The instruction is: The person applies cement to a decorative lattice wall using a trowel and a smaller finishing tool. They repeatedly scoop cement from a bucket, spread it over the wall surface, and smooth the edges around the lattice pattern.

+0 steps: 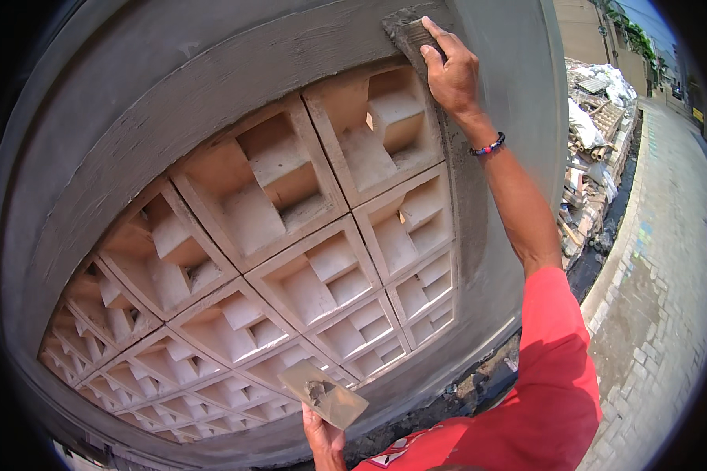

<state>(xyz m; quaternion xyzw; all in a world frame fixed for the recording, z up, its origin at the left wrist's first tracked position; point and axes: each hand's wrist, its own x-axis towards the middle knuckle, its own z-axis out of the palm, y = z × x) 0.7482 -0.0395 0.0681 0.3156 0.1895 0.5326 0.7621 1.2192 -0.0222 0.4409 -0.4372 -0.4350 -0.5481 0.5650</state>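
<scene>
My right hand (454,78) is raised to the top right corner of a panel of pale breeze blocks (271,224). Its fingers are closed on a mortar-smeared float (423,38), pressed to the wet grey render (306,59) above the blocks. Only part of that tool shows past the fingers. Low in the view, my left hand (322,432) grips a small rectangular mortar board (352,404) from below. A dark lump of mortar (320,390) sits on the board, in front of the lower blocks and apart from the wall.
Smooth grey render (518,102) runs down the wall's right side. Dark wet debris (471,385) lies along its foot. A heap of rubble and white sacks (597,125) stands beyond, next to a narrow gutter (585,275) and a paved lane (652,314).
</scene>
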